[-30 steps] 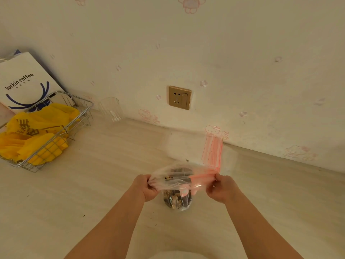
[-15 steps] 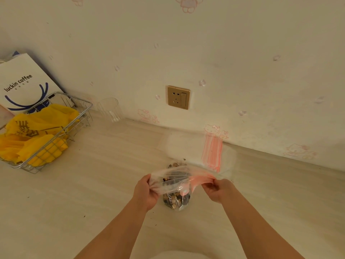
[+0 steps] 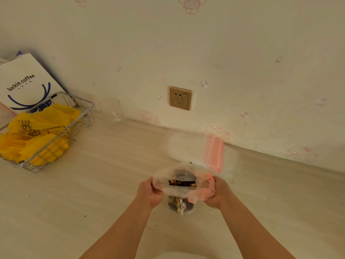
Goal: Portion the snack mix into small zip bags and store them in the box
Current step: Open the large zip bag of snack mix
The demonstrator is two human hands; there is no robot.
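Head view: small clear zip bag (image 3: 180, 191) sits near-centre over the light wooden tabletop (image 3: 93, 193), held up between both hands. Snack mix (image 3: 178, 203), nuts and dark dried fruit, fills the bottom of the bag; more of it shows through the open mouth at the top. Can't tell if the bag's bottom touches the table.

Left hand (image 3: 149, 193) grips the left edge of the bag mouth, fingers curled round the plastic. Right hand (image 3: 217, 193) grips the right edge, fingers curled, with the red-tinted zip strip bunched inside its grasp. Mouth is pulled wide open between the two hands.

Just beyond the bag, toward the wall, a stack of empty zip bags (image 3: 201, 148) lies flat on the table, red zip lines on its right side. A few dark crumbs lie scattered on the table around it.

Far left: wire basket (image 3: 82, 109) holding yellow plastic bags (image 3: 37, 139). Behind it a white paper bag (image 3: 24, 83) printed "luckin coffee" leans on the wall. Clear plastic cup (image 3: 112, 110) stands just right of the basket, near the wall.

On the wall, a gold socket plate (image 3: 180, 98) above the table edge; wallpaper (image 3: 261, 53) is pale with faint pink cartoon cat prints.
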